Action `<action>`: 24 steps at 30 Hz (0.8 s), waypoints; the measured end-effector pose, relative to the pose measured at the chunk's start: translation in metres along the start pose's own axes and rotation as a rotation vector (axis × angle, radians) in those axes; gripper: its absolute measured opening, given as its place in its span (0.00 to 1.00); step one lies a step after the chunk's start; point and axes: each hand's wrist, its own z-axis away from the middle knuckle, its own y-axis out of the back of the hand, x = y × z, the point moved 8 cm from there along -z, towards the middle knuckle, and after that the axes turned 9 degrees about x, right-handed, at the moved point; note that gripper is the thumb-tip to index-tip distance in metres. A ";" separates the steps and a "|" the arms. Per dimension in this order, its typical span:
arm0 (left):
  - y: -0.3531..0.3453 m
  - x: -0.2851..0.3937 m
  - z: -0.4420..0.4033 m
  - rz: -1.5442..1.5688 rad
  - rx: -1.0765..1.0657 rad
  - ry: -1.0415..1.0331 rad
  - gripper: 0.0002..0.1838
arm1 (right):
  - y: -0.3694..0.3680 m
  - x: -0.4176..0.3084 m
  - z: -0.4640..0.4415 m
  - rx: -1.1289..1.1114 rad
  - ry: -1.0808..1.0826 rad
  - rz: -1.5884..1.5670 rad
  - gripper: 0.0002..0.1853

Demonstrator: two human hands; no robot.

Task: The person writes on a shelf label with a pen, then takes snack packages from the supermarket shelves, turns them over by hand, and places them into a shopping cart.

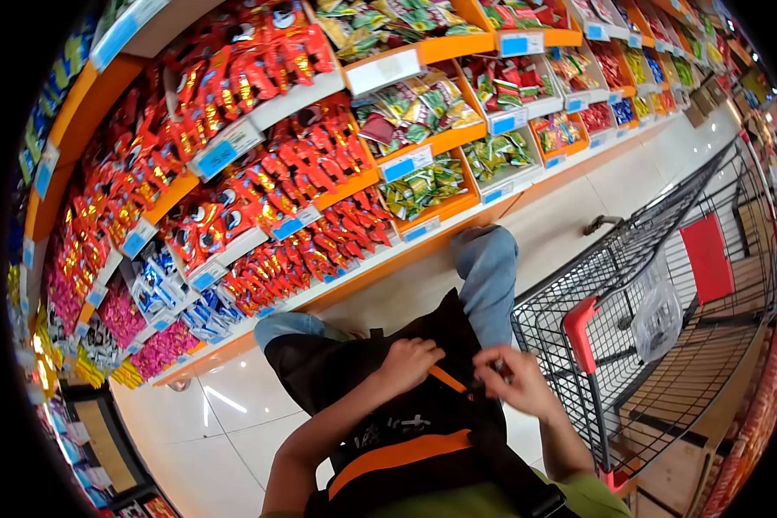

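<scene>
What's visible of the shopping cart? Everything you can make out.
Shopping cart: open, dark wire-mesh basket, looks like metal, standing upright on the tiled floor to the person's right. The dark handle bar is nearest the person, with glossy pinkish-red end pieces, plastic by the look. A flat red panel sits on the mesh. Crumpled clear plastic lies against the wire. Neither hand is on the cart. Brownish shapes show through the mesh; can't tell whether inside or beyond.

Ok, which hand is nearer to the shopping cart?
Right. The right hand is just left of the shopping cart; the left hand is farther left, over black fabric.
</scene>
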 end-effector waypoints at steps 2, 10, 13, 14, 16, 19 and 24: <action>0.006 -0.008 -0.009 0.096 0.090 0.044 0.19 | -0.011 -0.007 0.018 -0.013 0.062 0.030 0.07; 0.044 0.004 -0.008 0.226 0.255 0.095 0.22 | -0.094 0.060 0.027 -0.079 0.496 0.326 0.16; 0.040 0.016 -0.005 0.150 0.239 0.056 0.22 | -0.128 0.097 0.004 -0.365 0.213 0.702 0.15; 0.037 0.019 -0.003 0.142 0.263 0.030 0.22 | -0.132 0.113 0.001 -0.522 0.042 0.873 0.15; 0.036 0.025 -0.001 0.146 0.290 -0.010 0.21 | -0.142 0.122 -0.004 -0.592 0.210 0.790 0.15; 0.034 0.018 0.003 0.155 0.287 0.014 0.21 | -0.150 0.139 -0.009 -0.583 0.390 0.535 0.16; 0.047 -0.001 0.012 0.289 0.174 0.097 0.14 | -0.148 0.053 -0.012 -0.697 0.502 0.559 0.13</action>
